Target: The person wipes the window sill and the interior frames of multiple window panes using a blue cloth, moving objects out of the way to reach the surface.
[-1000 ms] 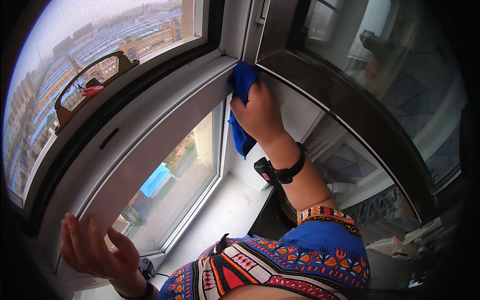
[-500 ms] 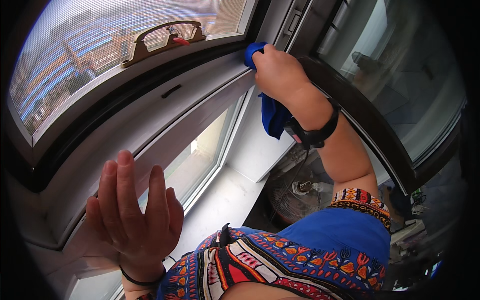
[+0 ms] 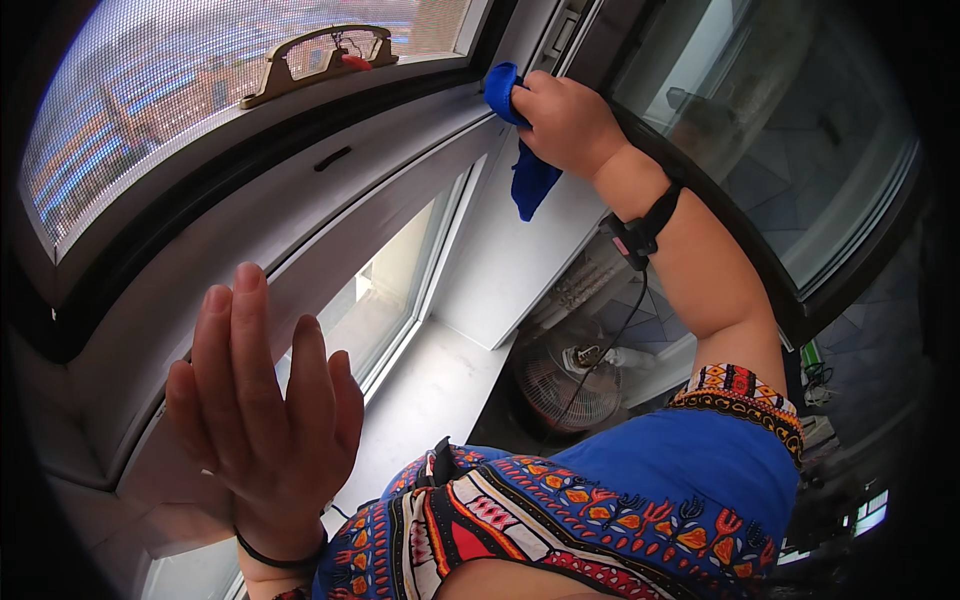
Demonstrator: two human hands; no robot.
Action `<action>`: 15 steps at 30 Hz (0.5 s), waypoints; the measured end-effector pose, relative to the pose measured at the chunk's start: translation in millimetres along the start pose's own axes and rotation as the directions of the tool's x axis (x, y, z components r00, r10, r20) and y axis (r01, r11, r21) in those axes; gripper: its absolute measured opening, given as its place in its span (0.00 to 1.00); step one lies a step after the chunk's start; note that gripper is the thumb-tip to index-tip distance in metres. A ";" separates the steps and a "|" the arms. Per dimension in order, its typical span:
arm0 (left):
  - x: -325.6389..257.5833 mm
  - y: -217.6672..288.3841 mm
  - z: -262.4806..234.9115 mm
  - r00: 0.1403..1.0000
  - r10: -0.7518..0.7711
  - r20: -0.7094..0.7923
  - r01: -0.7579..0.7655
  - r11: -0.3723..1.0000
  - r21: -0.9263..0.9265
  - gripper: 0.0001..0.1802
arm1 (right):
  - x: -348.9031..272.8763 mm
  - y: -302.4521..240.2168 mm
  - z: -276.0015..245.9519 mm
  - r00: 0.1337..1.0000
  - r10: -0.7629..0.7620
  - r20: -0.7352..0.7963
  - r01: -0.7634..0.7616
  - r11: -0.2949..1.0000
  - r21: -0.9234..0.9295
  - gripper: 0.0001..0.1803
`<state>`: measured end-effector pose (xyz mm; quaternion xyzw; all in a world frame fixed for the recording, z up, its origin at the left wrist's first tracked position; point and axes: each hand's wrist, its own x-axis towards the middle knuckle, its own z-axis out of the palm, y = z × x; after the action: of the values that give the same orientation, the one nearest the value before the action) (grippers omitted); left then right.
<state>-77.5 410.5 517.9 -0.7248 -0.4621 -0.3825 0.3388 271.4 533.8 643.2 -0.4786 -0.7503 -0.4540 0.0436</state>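
My right hand reaches up to the far end of the pale window frame, its fingers closed round a blue cloth. A folded part of the cloth sticks out past the fingertips against the frame, and a loose end hangs below the hand. On the left, my left hand is raised in front of the lower frame with nothing in it. Its fingers are stretched out and slightly apart. Whether that palm touches the frame cannot be made out.
A beige arched piece stands along the mesh screen. An opened dark-framed sash swings in at the right, beside my right arm. Below are a white sill and a round fan. A cord hangs from my wrist strap.
The view has shifted slightly. My right forearm has swung a little outward to the right, and the cloth's hanging end has drawn up closer under the hand. My left hand keeps its pose.
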 end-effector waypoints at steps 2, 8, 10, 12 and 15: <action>1.0 1.2 0.6 1.000 0.000 0.005 0.000 1.000 -0.002 0.12 | 9.3 0.3 -1.4 0.984 0.095 0.149 -0.094 0.995 -0.012 0.12; 8.1 5.9 -2.6 1.000 0.012 0.025 -0.012 1.000 -0.027 0.12 | 65.5 -5.4 -15.1 0.668 0.226 0.709 -0.115 0.973 -0.202 0.19; 11.0 7.1 -3.0 0.999 0.031 0.010 -0.031 0.999 -0.028 0.13 | 73.7 4.3 -8.4 0.599 0.249 0.762 -0.091 0.966 -0.243 0.24; 14.3 9.0 -3.9 0.998 0.041 -0.041 -0.043 0.998 -0.055 0.09 | 77.9 13.2 -10.4 0.576 0.242 0.780 -0.112 0.970 -0.218 0.27; 15.3 10.7 -5.5 0.997 0.046 -0.063 -0.049 0.997 -0.056 0.08 | 76.1 24.3 -18.8 0.591 0.205 0.780 -0.162 0.978 -0.134 0.30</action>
<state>-64.6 408.4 532.3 -0.7328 -0.4228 -0.4097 0.3411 241.9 574.9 707.7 -0.7049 -0.6278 -0.2076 -0.2566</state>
